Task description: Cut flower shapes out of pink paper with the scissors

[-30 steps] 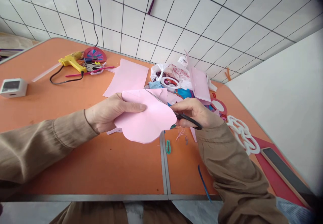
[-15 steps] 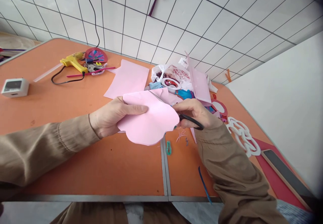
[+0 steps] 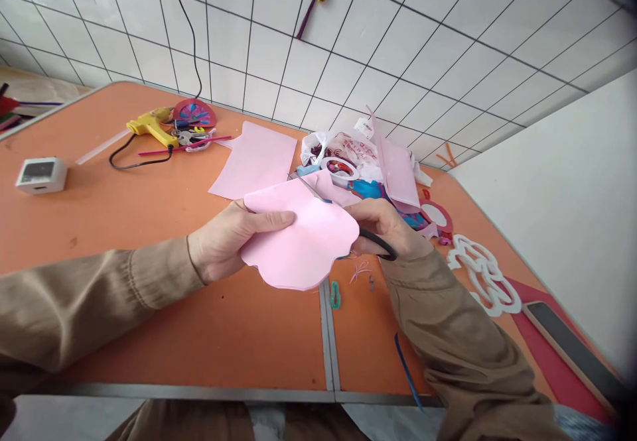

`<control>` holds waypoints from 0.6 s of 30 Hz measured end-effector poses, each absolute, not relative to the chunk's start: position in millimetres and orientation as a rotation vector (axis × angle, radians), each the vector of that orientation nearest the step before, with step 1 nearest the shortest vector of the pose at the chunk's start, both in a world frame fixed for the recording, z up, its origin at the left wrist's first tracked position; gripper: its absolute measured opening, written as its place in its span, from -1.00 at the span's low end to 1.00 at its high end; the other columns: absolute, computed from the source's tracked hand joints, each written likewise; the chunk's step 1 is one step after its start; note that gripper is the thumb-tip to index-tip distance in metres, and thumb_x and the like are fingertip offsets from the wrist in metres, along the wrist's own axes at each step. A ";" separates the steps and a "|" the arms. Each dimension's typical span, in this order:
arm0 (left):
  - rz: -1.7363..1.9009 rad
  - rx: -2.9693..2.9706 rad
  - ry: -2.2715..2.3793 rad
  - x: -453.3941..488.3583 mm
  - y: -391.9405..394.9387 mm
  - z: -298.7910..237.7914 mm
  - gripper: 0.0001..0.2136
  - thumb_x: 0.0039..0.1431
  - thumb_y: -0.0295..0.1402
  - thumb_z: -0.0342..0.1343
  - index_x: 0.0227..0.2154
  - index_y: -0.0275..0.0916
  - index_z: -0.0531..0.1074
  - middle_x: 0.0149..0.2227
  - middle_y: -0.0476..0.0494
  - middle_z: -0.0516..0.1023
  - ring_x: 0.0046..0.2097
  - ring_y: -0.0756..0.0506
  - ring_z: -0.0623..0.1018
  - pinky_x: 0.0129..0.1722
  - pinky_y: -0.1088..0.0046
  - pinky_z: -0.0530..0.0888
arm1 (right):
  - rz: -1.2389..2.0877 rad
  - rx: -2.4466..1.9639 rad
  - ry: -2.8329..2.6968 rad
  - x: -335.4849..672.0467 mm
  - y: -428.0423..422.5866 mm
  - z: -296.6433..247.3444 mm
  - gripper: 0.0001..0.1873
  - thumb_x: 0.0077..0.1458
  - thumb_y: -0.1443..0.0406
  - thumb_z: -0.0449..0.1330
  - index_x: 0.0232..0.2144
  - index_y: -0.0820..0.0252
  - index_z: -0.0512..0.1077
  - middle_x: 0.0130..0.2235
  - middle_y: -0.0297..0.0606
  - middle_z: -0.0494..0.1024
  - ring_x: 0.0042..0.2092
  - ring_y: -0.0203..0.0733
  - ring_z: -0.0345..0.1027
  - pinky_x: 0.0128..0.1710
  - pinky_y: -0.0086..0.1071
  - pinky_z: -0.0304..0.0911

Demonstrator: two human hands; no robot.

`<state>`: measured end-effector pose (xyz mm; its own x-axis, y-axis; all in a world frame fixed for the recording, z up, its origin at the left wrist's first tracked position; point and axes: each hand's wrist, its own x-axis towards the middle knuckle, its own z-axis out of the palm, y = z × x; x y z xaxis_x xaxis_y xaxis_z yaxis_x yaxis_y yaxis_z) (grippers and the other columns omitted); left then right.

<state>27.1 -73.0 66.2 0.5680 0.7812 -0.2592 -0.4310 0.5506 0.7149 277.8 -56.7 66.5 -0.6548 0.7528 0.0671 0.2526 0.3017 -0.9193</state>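
Observation:
My left hand grips a pink sheet by its left side, thumb on top and fingers hidden beneath. The sheet has a wavy, scalloped edge along its front and right, and is held above the table. Scissors with black handles are in my right hand, at the sheet's right side. Their blades show along the sheet's far edge, next to a partly severed pink strip. The lower blade is mostly hidden behind the sheet.
On the orange table lie a larger pink sheet, a yellow glue gun with its cord, and a white box-shaped device. Plastic bags stand at the back. A green clip, white looped cutouts and a phone lie nearer.
The view has shifted slightly, so the table's things appear a little lower and to the right. Along the sheet's far edge, the scissors' blades show more openly. Both hands keep their holds.

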 end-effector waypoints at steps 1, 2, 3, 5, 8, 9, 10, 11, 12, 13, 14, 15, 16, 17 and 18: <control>0.779 0.640 0.607 27.5 -73.6 65.7 -0.68 0.13 -0.54 0.26 -0.03 -0.37 0.55 -0.21 -0.32 0.70 -0.29 -0.18 0.69 -0.32 0.39 0.64 | 1.334 -0.878 -2.066 277.2 -56.3 64.9 -0.81 -0.02 0.24 0.27 -0.40 0.31 0.49 -0.57 -0.39 0.36 -0.56 -0.37 0.18 -0.61 -0.46 0.07; 0.783 0.637 0.607 27.9 -74.2 65.0 -0.68 0.14 -0.53 0.26 -0.02 -0.37 0.55 -0.21 -0.32 0.70 -0.29 -0.18 0.69 -0.32 0.39 0.64 | 1.343 -0.871 -2.051 276.5 -56.2 63.6 -0.78 -0.02 0.22 0.28 -0.39 0.31 0.50 -0.58 -0.39 0.36 -0.56 -0.36 0.18 -0.60 -0.46 0.08; 0.787 0.631 0.612 28.4 -74.9 64.3 -0.67 0.14 -0.52 0.27 -0.01 -0.37 0.54 -0.21 -0.33 0.70 -0.29 -0.19 0.69 -0.32 0.38 0.64 | 1.361 -0.874 -2.038 275.8 -56.4 62.5 -0.76 -0.02 0.20 0.29 -0.38 0.31 0.50 -0.57 -0.38 0.37 -0.55 -0.36 0.18 -0.60 -0.45 0.09; 0.788 0.616 0.631 29.0 -76.1 63.0 -0.65 0.13 -0.50 0.28 0.00 -0.39 0.53 -0.20 -0.35 0.69 -0.29 -0.20 0.69 -0.33 0.38 0.64 | 1.419 -0.908 -2.015 274.7 -57.2 61.0 -0.75 -0.01 0.17 0.29 -0.40 0.29 0.49 -0.56 -0.36 0.37 -0.54 -0.35 0.17 -0.58 -0.44 0.12; 0.777 0.596 0.648 29.4 -77.5 61.9 -0.63 0.13 -0.48 0.28 0.02 -0.41 0.52 -0.18 -0.39 0.69 -0.28 -0.22 0.69 -0.33 0.36 0.63 | 1.488 -0.925 -1.981 273.9 -58.4 59.3 -0.79 0.00 0.19 0.28 -0.42 0.26 0.49 -0.54 -0.34 0.38 -0.56 -0.36 0.13 -0.61 -0.44 0.11; 0.776 0.592 0.651 29.4 -77.8 61.9 -0.62 0.12 -0.48 0.29 0.02 -0.41 0.52 -0.18 -0.40 0.68 -0.28 -0.23 0.69 -0.33 0.36 0.63 | 1.497 -0.906 -1.969 273.7 -58.5 58.6 -0.79 -0.01 0.19 0.29 -0.42 0.25 0.50 -0.54 -0.34 0.39 -0.57 -0.36 0.13 -0.62 -0.44 0.10; 0.775 0.589 0.652 29.4 -77.9 62.1 -0.62 0.11 -0.48 0.30 0.02 -0.40 0.52 -0.18 -0.40 0.68 -0.27 -0.24 0.69 -0.33 0.35 0.63 | 1.500 -0.884 -1.959 273.6 -58.3 57.8 -0.79 -0.02 0.19 0.29 -0.42 0.25 0.50 -0.54 -0.34 0.39 -0.57 -0.36 0.13 -0.62 -0.43 0.10; 0.776 0.586 0.655 29.3 -77.9 62.4 -0.61 0.09 -0.48 0.31 0.02 -0.40 0.52 -0.17 -0.40 0.68 -0.26 -0.25 0.69 -0.32 0.35 0.63 | 1.501 -0.860 -1.949 273.3 -58.1 57.0 -0.78 -0.02 0.17 0.30 -0.42 0.25 0.51 -0.55 -0.34 0.39 -0.57 -0.35 0.14 -0.63 -0.43 0.10; 0.776 0.583 0.657 29.3 -77.9 62.8 -0.60 0.08 -0.47 0.32 0.01 -0.40 0.52 -0.17 -0.40 0.68 -0.25 -0.25 0.69 -0.32 0.35 0.63 | 1.500 -0.836 -1.941 272.9 -57.7 56.2 -0.75 -0.01 0.15 0.31 -0.42 0.25 0.52 -0.56 -0.34 0.38 -0.57 -0.34 0.15 -0.63 -0.43 0.10; 0.777 0.579 0.661 29.3 -77.9 63.0 -0.60 0.07 -0.46 0.33 0.01 -0.40 0.52 -0.17 -0.41 0.68 -0.24 -0.26 0.69 -0.31 0.35 0.63 | 1.500 -0.815 -1.933 272.3 -57.4 55.5 -0.72 0.00 0.12 0.31 -0.41 0.25 0.53 -0.57 -0.34 0.38 -0.57 -0.33 0.15 -0.63 -0.42 0.10; 0.778 0.575 0.665 29.2 -77.9 63.2 -0.60 0.07 -0.46 0.34 0.01 -0.40 0.52 -0.16 -0.41 0.68 -0.23 -0.26 0.68 -0.31 0.35 0.62 | 1.501 -0.798 -1.925 271.4 -57.2 55.0 -0.68 0.01 0.08 0.31 -0.38 0.26 0.54 -0.58 -0.33 0.37 -0.57 -0.33 0.16 -0.63 -0.42 0.11; 0.780 0.572 0.670 29.3 -78.0 63.1 -0.60 0.06 -0.46 0.34 0.00 -0.40 0.53 -0.15 -0.42 0.68 -0.22 -0.27 0.68 -0.31 0.35 0.62 | 1.500 -0.782 -1.916 270.4 -57.1 54.7 -0.64 0.03 0.05 0.30 -0.35 0.26 0.55 -0.58 -0.33 0.36 -0.57 -0.33 0.15 -0.63 -0.42 0.11; 0.785 0.569 0.674 29.3 -78.2 62.8 -0.61 0.06 -0.46 0.34 -0.02 -0.41 0.53 -0.15 -0.42 0.67 -0.22 -0.27 0.68 -0.30 0.35 0.62 | 1.496 -0.766 -1.912 269.2 -57.1 54.5 -0.61 0.03 0.02 0.30 -0.33 0.26 0.56 -0.58 -0.33 0.36 -0.57 -0.33 0.15 -0.63 -0.42 0.12; 0.792 0.566 0.677 29.3 -78.6 62.3 -0.63 0.06 -0.46 0.34 -0.03 -0.41 0.53 -0.14 -0.42 0.67 -0.22 -0.27 0.68 -0.30 0.34 0.63 | 1.489 -0.751 -1.909 267.8 -57.3 54.4 -0.61 0.04 0.01 0.31 -0.31 0.25 0.57 -0.58 -0.33 0.37 -0.57 -0.33 0.15 -0.62 -0.43 0.13; 0.798 0.564 0.675 29.4 -79.1 61.6 -0.65 0.06 -0.47 0.34 -0.06 -0.41 0.54 -0.14 -0.42 0.67 -0.22 -0.27 0.68 -0.29 0.33 0.63 | 1.481 -0.739 -1.909 266.3 -57.5 54.2 -0.61 0.04 0.01 0.31 -0.31 0.24 0.57 -0.58 -0.33 0.37 -0.57 -0.33 0.16 -0.62 -0.43 0.14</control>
